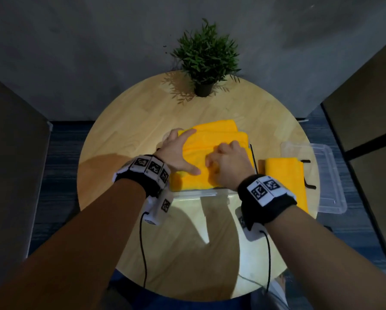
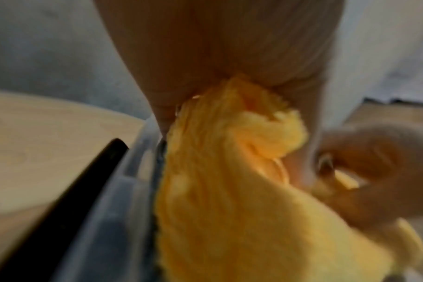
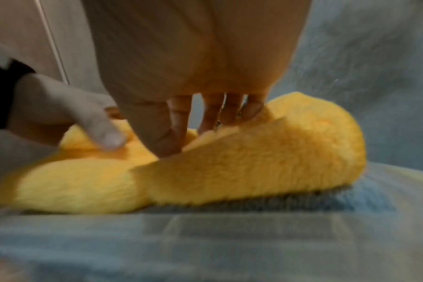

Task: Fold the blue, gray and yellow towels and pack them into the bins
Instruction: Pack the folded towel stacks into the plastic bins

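On the round wooden table (image 1: 124, 139) stands a clear plastic bin (image 1: 210, 193), and a folded yellow towel (image 1: 221, 139) lies on top of it, filling its opening. Both hands are on this towel. The left hand (image 1: 178, 153) lies on the left part of the towel with the fingers stretched to the far edge and the thumb spread toward the near side; its grip is not closed, the fingers only press flat on the cloth. The right hand (image 1: 229, 162) is just beside it, on the right part of the towel, with the fingers bent and pushed down into the fabric. In the right wrist view the fingertips (image 3: 174, 141) go into a fold of the yellow towel, and a gray layer (image 3: 266, 202) shows under the yellow one, inside the bin; I cannot tell if the right hand really holds the cloth or only presses it. A second folded yellow towel (image 1: 283, 175) lies to the right, partly on a clear lid (image 1: 326, 175) at the table's edge. A small potted plant (image 1: 206, 61) stands at the far side of the table.
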The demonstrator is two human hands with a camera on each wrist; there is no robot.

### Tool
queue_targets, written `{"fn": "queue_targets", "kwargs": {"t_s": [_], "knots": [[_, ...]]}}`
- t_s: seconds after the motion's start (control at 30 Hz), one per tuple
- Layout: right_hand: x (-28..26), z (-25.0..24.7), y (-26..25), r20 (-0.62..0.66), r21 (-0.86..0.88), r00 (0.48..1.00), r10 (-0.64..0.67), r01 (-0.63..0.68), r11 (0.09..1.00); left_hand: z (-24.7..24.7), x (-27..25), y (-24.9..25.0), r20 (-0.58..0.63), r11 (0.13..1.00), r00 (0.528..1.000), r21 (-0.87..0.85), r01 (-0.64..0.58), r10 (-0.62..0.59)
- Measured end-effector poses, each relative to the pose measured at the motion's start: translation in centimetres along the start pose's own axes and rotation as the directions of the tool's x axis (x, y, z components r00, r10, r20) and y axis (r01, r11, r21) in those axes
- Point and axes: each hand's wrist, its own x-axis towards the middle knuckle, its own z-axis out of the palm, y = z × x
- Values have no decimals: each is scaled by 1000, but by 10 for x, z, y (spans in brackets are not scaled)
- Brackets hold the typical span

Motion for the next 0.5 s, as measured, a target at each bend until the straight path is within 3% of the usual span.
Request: {"fn": "queue_targets", "kwargs": {"t_s": [0.07, 0.17, 0.23, 0.37, 0.43, 0.5], "knots": [[12, -6, 6, -20, 7, 997, 70, -70, 998, -2, 3, -2, 25, 996, 1000, 87, -6, 3], [29, -13, 19, 216, -15, 973, 78, -77, 997, -4, 5, -6, 57, 995, 998, 93, -30, 25], [32, -13, 26, 302, -4, 951, 73, -75, 997, -6, 4, -6, 45, 998, 999, 54, -31, 29], [23, 0, 33, 215, -65, 972, 98, -86, 994, -5, 3, 1, -43, 996, 999, 84, -3, 6], [20, 7, 31, 179, -127, 978, 106, -84, 988, 3, 1, 5, -71, 964, 997, 261, 46, -29], [19, 11, 26, 145, -166, 984, 101, -76, 983, 11, -3, 12, -182, 861, 983, 496, 111, -22]]}}
